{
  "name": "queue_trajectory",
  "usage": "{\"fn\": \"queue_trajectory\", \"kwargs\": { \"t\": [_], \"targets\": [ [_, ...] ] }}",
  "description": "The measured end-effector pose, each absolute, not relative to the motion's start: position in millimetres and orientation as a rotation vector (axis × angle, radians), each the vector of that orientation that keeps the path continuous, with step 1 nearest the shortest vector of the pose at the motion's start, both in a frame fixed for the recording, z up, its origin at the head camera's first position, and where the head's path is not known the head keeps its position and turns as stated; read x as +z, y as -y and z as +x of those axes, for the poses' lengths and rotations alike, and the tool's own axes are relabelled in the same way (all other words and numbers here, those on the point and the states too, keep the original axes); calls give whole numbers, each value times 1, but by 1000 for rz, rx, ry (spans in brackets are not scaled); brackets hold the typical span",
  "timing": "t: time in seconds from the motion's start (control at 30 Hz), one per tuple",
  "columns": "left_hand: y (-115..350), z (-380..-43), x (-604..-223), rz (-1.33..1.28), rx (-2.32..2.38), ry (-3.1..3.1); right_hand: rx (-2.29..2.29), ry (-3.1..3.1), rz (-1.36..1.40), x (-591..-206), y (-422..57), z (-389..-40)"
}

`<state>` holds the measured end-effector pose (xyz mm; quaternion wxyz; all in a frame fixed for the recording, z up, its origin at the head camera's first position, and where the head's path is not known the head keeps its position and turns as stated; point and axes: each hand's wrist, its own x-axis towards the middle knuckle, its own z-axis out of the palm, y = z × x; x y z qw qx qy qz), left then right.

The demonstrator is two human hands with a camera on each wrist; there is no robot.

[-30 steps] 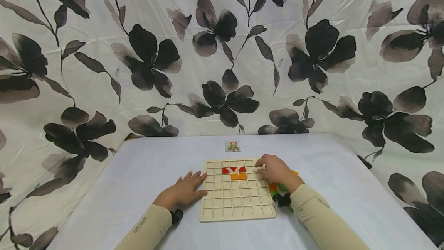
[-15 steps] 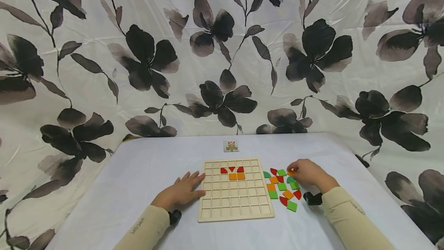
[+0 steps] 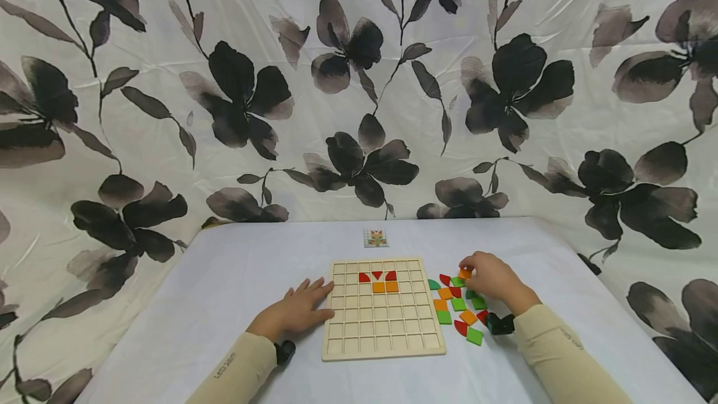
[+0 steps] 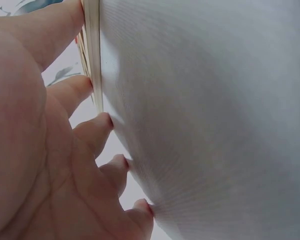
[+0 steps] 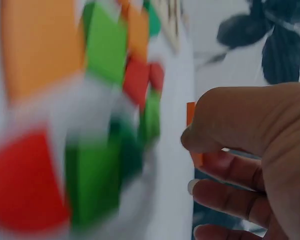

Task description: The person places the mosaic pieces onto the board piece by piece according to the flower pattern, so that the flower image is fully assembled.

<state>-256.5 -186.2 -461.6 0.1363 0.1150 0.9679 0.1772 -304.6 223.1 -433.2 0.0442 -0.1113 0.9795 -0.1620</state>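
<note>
A pale wooden grid board (image 3: 384, 329) lies on the table. Two red quarter-round tiles with a red triangle (image 3: 378, 275) between them sit in one row, above two orange square tiles (image 3: 385, 287). My left hand (image 3: 294, 312) is spread flat at the board's left side, thumb and fingertips against its edge; the left wrist view shows the fingers apart along it. My right hand (image 3: 496, 279) pinches an orange square tile (image 5: 191, 111) between thumb and index finger, at the far end of the loose tiles. Its other fingers are loosely bent.
Loose green, red and orange tiles (image 3: 459, 304) are scattered right of the board, some close to its edge. A small picture card (image 3: 376, 238) with a coloured pattern stands behind the board. White cloth covers the table (image 3: 269, 248), and a floral curtain (image 3: 359, 92) hangs behind.
My right hand has gone from the board's upper right corner out to the loose tiles, and has taken an orange tile, shifting slightly back left. The left hand stays at the board's edge.
</note>
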Motion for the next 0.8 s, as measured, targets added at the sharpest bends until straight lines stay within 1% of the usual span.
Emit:
{"fn": "queue_trajectory", "kwargs": {
  "t": [0.2, 0.43, 0.67, 0.8],
  "targets": [
    [186, -258, -464, 331, 510, -2808, -550, -2997, -543, -424, -171, -301],
    [185, -257, -462, 311, 508, -2807, -632, -2902, -836, -430, -111, -299],
    [184, -255, -460, 310, 524, -2801, -560, -2845, -1073, -441, -75, -299],
    [185, -255, -460, 312, 520, -2797, -534, -2837, -1119, -443, -63, -300]
  ]
}}
